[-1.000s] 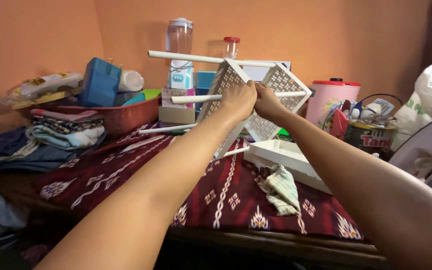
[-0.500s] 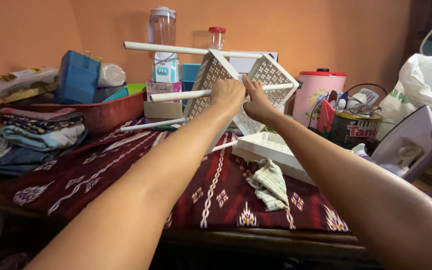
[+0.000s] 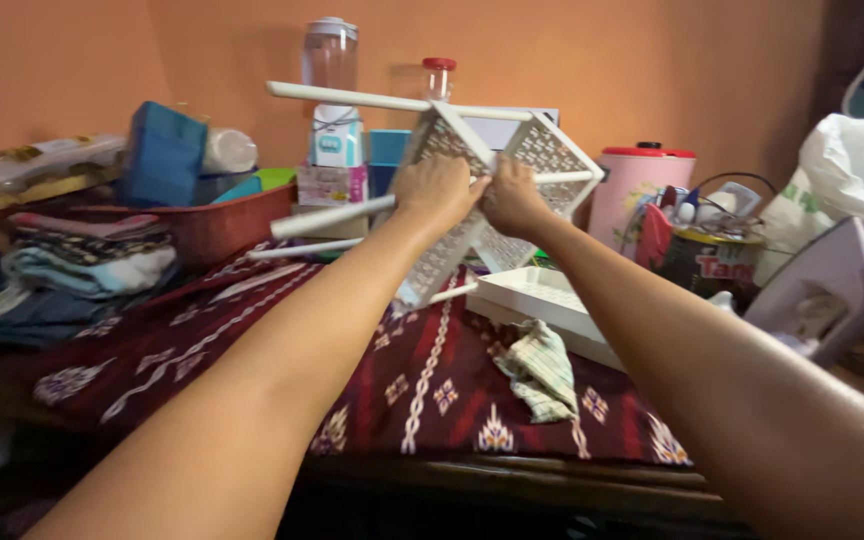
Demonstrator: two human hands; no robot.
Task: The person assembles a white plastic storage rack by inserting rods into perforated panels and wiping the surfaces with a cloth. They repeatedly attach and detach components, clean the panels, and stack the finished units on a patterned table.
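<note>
Currently I have both hands closed on the white lattice rack [image 3: 537,150], held tilted above the counter [image 3: 282,350]. My left hand [image 3: 439,190] grips a panel edge at the rack's 9 o'clock; my right hand [image 3: 512,198] clamps the adjoining panel, touching the left. The white poles [image 3: 337,215] run toward 9 o'clock, slightly downward. A white tray [image 3: 537,297] lies at 6 o'clock, below.
</note>
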